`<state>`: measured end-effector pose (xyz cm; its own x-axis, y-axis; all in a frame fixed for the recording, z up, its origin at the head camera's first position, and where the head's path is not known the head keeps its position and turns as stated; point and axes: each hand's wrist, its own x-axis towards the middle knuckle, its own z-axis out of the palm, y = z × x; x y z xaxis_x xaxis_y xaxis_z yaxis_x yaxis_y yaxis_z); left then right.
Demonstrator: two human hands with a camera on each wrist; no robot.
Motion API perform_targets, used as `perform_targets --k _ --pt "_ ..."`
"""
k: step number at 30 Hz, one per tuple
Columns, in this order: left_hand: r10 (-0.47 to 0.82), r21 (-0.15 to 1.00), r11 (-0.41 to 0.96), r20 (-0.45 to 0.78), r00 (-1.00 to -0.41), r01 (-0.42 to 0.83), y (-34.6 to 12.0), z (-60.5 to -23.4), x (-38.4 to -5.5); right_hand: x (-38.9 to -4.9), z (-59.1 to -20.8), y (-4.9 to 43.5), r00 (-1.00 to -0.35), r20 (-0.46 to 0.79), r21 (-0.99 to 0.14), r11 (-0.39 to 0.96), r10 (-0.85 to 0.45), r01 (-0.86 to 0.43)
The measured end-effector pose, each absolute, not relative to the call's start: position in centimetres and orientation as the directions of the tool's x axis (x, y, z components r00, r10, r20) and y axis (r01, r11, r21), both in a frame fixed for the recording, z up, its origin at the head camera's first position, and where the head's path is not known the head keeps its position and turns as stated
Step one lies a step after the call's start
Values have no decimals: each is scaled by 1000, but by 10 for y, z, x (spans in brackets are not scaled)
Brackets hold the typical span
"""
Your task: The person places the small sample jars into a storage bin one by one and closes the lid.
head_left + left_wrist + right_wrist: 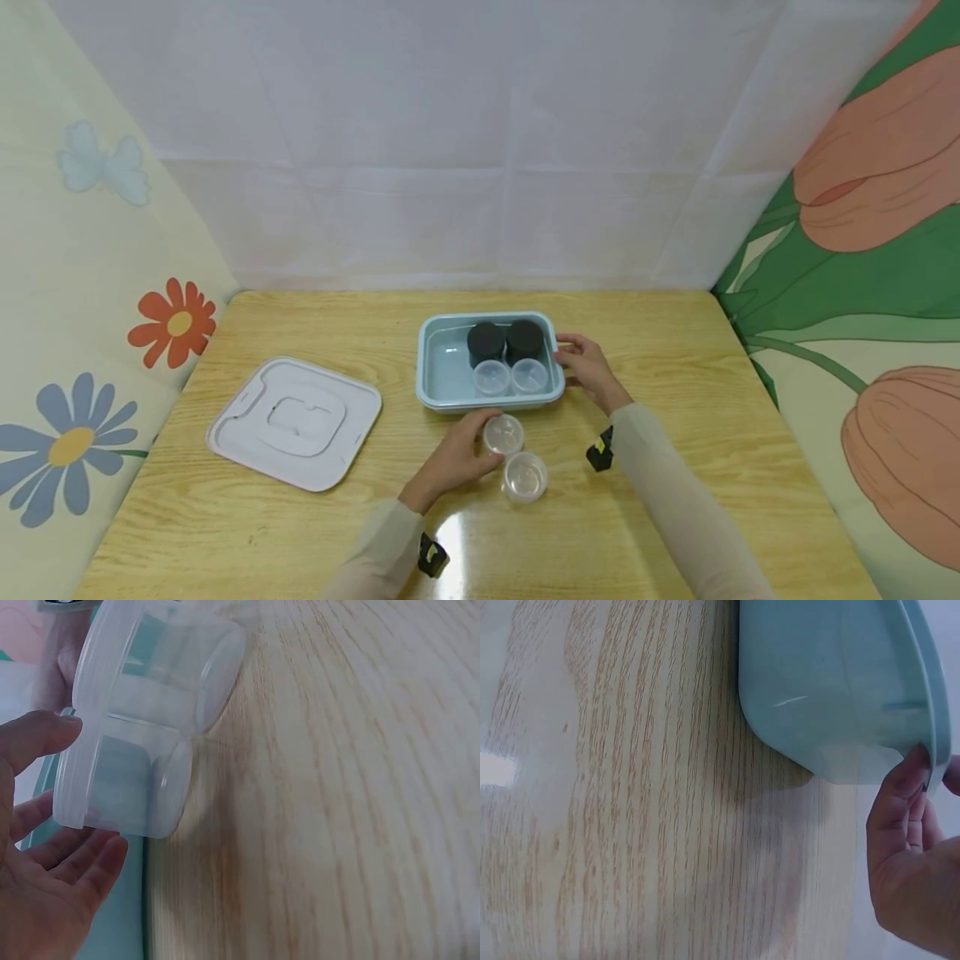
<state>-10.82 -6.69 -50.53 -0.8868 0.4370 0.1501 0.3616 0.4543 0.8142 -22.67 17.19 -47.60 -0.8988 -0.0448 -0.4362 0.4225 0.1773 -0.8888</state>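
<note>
A pale blue plastic bin (442,367) stands on the wooden table. At its right end my right hand (591,368) pinches the rim, thumb on one side and fingers on the other in the right wrist view. Just in front of the bin, my left hand (453,458) holds a clear round plastic cup (503,435) between thumb and fingers. A second clear cup (525,477) stands against it, nearer the front. Inside the bin, on its right side, are two black round-topped containers (486,341) at the back and two clear cups (492,377) before them.
A white rectangular lid (296,423) with rounded corners lies on the table (660,517) to the left. White cloth (450,167) hangs behind the table, with flower-printed cloth (900,333) on both sides. Each wrist wears a small black device (432,555).
</note>
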Motion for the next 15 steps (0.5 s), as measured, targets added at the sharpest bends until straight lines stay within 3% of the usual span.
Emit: perform_targets --k 15 --pt "440 816 459 135 -888 352 -60 -516 -111 -225 -475 172 -898 -436 -889 179 -48 422"
